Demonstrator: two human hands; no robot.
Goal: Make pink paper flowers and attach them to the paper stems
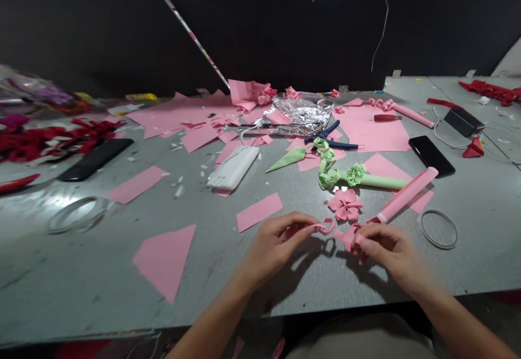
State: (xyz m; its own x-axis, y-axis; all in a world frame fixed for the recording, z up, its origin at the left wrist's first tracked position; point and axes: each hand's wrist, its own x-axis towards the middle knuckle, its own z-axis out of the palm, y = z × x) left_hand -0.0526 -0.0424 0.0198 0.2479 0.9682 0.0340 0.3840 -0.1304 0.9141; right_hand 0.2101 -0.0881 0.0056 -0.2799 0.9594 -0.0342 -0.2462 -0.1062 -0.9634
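Observation:
Between the thumb and fingers of my left hand (280, 239) is the end of a curled pink paper loop (327, 226). My right hand (386, 247) pinches a folded pink paper piece (345, 238), just right of the loop. A small gap seems to separate the two. Just beyond my hands lies a pink paper flower (345, 205). A rolled pink paper tube (407, 196) slants up and right from behind my right hand. Farther back are a green paper stem (382, 181) with a green rosette (356, 174) and a folded green strip (326, 166).
Blue pliers (331, 140) lie behind the green strip. A white power bank (234, 169), pink paper rectangles (259, 212) and a pink offcut (166, 260) are to the left. On the right are a black phone (431, 155) and a wire ring (438, 230). Crumpled foil (303, 112) sits farther back.

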